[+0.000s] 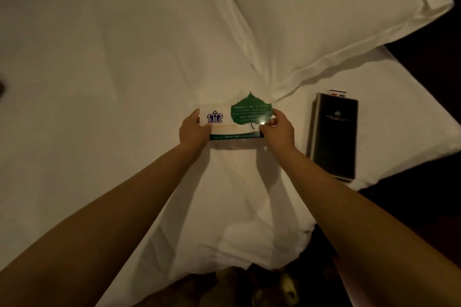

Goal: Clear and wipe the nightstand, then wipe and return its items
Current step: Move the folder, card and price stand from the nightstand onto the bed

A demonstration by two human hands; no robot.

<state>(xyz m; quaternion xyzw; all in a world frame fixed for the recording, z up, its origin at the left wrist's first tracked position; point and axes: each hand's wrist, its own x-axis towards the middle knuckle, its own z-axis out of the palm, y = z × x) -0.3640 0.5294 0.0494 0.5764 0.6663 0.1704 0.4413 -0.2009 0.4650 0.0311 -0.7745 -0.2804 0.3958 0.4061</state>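
Both of my hands hold a white card [234, 122] with a purple crest, a green leaf shape and a dark green strip along its lower edge, low over the white bed. My left hand [193, 129] grips its left end with the thumb on top. My right hand [278, 129] pinches its right end at the leaf's stem. A black folder [333, 136] with a small pale emblem lies flat on the bed to the right of my right hand. The nightstand is out of view.
White bedding [112, 82] fills most of the view, with a large pillow [311, 15] at the upper right. Dark floor shows past the bed's right edge and a patterned carpet [262, 286] at the bottom. The room is dim.
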